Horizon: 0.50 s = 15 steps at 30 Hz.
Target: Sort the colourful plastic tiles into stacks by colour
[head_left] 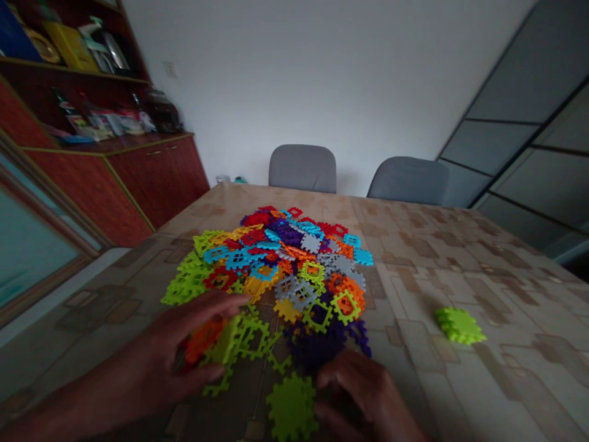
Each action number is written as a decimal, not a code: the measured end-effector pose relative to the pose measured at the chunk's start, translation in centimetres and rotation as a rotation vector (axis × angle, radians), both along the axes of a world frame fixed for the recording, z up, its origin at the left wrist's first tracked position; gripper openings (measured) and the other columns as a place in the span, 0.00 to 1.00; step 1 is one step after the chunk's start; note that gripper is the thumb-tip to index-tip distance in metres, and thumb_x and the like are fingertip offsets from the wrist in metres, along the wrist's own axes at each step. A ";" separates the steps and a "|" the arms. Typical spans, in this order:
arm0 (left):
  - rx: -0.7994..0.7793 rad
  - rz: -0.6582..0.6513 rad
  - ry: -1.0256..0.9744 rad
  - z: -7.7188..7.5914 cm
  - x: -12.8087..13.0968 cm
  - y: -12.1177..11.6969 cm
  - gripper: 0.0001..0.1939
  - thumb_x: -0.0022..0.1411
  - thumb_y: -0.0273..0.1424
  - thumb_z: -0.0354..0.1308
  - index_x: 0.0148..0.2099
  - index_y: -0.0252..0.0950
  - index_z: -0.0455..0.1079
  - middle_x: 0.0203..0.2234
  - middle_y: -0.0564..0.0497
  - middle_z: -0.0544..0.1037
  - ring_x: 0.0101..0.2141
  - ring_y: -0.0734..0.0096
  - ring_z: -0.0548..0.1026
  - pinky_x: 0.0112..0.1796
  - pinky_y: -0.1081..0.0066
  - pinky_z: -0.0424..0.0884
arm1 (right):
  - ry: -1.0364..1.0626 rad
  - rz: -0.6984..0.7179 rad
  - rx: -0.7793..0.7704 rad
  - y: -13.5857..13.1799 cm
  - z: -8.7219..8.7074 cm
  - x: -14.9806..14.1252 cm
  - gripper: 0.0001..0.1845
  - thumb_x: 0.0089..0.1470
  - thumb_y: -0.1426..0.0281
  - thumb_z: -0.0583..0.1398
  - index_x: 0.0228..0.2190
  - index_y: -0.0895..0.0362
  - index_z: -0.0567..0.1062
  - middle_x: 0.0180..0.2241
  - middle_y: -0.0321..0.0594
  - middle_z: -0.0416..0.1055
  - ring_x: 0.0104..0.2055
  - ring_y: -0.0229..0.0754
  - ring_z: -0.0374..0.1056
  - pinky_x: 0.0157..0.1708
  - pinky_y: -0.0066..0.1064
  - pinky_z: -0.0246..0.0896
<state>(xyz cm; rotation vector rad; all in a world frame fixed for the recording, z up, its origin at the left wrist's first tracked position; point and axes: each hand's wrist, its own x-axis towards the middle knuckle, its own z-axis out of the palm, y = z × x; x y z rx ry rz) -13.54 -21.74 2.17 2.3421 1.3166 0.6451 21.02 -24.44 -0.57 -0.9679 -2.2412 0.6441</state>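
Observation:
My left hand (161,350) is curved, thumb and fingers around a yellow-green interlocking plastic tile (225,344) tilted on edge. Orange tile pieces (202,339) show inside its grasp, partly covered by the fingers. At the bottom centre, my right hand (363,393) has its bent fingertips at the right edge of a solid green tile (292,407) with toothed sides. Dark purple tiles (317,347) lie just beyond that hand. Green frame-shaped tiles (253,336) spread between both hands. Blur softens the fingers.
A heaped pile of red, blue, orange, grey and green tiles (276,245) covers the middle of the patterned table (414,264). A small stack of green tiles (459,325) stands at the right. Two grey chairs (302,167) are at the far edge; a wooden cabinet (156,178) is on the left.

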 end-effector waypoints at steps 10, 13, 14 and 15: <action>-0.361 -0.058 -0.456 -3.2 5.7 -1.3 0.20 0.61 0.45 0.60 0.55 0.49 0.70 0.53 0.49 0.75 0.53 0.55 0.75 0.52 0.64 0.74 | 0.061 -0.003 -0.141 0.3 -0.6 -0.3 0.09 0.56 0.71 0.60 0.41 0.53 0.75 0.34 0.39 0.77 0.35 0.42 0.74 0.33 0.29 0.65; -0.412 -0.037 -0.635 -3.9 6.7 -1.8 0.19 0.59 0.51 0.64 0.48 0.49 0.71 0.46 0.49 0.75 0.45 0.59 0.78 0.44 0.66 0.77 | 0.079 0.006 -0.127 0.4 -0.7 -0.6 0.19 0.56 0.64 0.64 0.50 0.53 0.73 0.40 0.42 0.78 0.41 0.46 0.74 0.40 0.33 0.67; -0.414 -0.027 -0.676 -3.9 7.1 -2.0 0.20 0.58 0.53 0.65 0.46 0.49 0.70 0.44 0.49 0.74 0.44 0.59 0.78 0.42 0.66 0.77 | 0.079 0.012 -0.113 0.5 -0.7 -0.9 0.25 0.55 0.61 0.66 0.52 0.54 0.72 0.42 0.44 0.78 0.44 0.49 0.74 0.43 0.35 0.67; -0.401 -0.020 -0.706 -4.0 7.5 -2.3 0.22 0.57 0.56 0.65 0.44 0.48 0.70 0.43 0.49 0.74 0.43 0.60 0.77 0.42 0.66 0.77 | 0.073 0.021 -0.099 0.5 -0.8 -1.2 0.31 0.52 0.57 0.68 0.54 0.55 0.71 0.45 0.46 0.78 0.46 0.51 0.73 0.44 0.37 0.67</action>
